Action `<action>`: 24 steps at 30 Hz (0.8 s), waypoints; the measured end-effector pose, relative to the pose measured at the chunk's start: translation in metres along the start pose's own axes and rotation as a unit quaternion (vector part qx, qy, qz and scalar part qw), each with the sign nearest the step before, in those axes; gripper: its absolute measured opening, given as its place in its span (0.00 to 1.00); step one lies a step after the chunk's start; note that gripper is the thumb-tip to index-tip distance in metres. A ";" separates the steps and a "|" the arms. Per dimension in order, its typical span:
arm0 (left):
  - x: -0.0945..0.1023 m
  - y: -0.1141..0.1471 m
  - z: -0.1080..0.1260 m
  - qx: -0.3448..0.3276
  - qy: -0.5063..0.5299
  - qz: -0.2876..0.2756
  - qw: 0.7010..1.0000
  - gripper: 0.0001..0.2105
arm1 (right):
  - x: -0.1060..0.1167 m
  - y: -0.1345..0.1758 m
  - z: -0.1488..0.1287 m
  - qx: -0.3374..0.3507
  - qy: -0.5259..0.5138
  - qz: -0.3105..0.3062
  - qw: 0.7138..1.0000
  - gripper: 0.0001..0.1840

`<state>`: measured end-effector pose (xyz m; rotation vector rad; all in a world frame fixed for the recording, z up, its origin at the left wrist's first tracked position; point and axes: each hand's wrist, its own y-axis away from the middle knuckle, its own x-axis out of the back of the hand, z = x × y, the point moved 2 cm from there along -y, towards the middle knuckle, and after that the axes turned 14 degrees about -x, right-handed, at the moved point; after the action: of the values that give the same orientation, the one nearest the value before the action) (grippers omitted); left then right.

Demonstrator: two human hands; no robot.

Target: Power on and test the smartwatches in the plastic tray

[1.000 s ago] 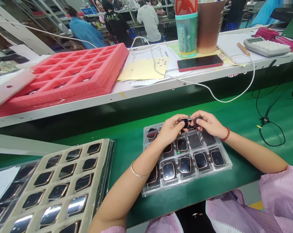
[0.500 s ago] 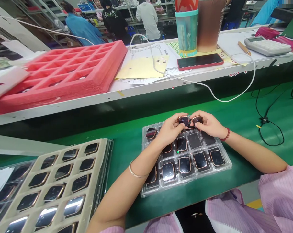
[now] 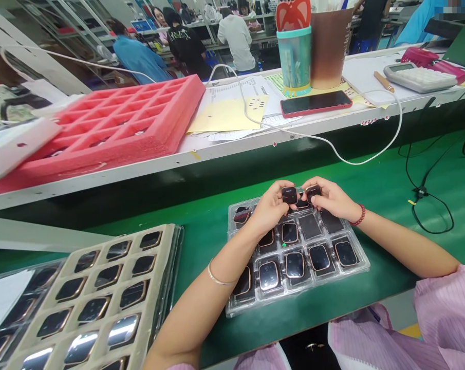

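Note:
My left hand (image 3: 273,208) is closed on a smartwatch case (image 3: 290,195), a dark rounded square with a gold rim; small lit marks show on its screen. Close beside it, my right hand (image 3: 330,198) grips a second smartwatch case (image 3: 313,192), its thumb over the lower part of the face. Both hands are above the far rows of a clear plastic tray (image 3: 294,295). Several similar watch cases lie in its pockets, such as one (image 3: 319,257) in the near row. Two pockets near my right hand hold only dark inserts. My left forearm hides part of the tray.
On the left stands a beige foam tray (image 3: 142,280) of watch cases. The shelf beyond carries a red foam tray (image 3: 182,113), papers, a phone (image 3: 316,104), cups and a calculator (image 3: 419,74). A white cable (image 3: 332,146) droops over its edge. Several people work in the background.
The screen of the case in my left hand, dark before, now shows small lit marks, and the case faces me more squarely. My view has shifted slightly; both grips remain.

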<state>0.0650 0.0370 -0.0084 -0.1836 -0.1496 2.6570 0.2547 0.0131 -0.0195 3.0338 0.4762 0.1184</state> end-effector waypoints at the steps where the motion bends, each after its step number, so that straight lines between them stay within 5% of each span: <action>1: -0.001 0.001 0.003 0.012 0.021 -0.007 1.000 0.25 | 0.001 0.000 0.000 -0.011 -0.007 0.003 1.000 0.16; 4: -0.013 0.013 0.026 0.062 0.108 -0.090 0.988 0.24 | 0.002 0.000 0.000 -0.026 -0.028 0.010 0.999 0.15; 8: -0.042 0.056 0.076 0.125 0.227 -0.282 0.924 0.22 | 0.004 -0.001 0.004 -0.044 -0.068 0.013 0.997 0.15; 11: -0.057 0.087 0.105 0.128 0.251 -0.304 0.910 0.14 | 0.005 -0.002 0.006 -0.070 -0.113 -0.004 0.991 0.18; 17: -0.049 0.098 0.110 0.107 0.261 -0.240 0.929 0.12 | 0.006 0.003 -0.007 -0.119 -0.242 -0.076 0.960 0.24; 20: -0.029 0.067 0.100 0.013 0.259 -0.177 0.950 0.15 | -0.008 0.023 -0.027 -0.133 -0.279 -0.155 0.938 0.23; 22: -0.013 0.039 0.088 -0.034 0.190 -0.084 0.978 0.20 | -0.024 0.043 -0.043 -0.127 -0.293 -0.217 0.922 0.23; 24: -0.003 0.015 0.071 -0.027 0.138 -0.013 0.990 0.24 | -0.041 0.064 -0.059 -0.125 -0.304 -0.265 0.907 0.24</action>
<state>0.0497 0.0171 0.0596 -0.5594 -0.1315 2.5715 0.2302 -0.0569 0.0416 2.3914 1.0727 -0.7068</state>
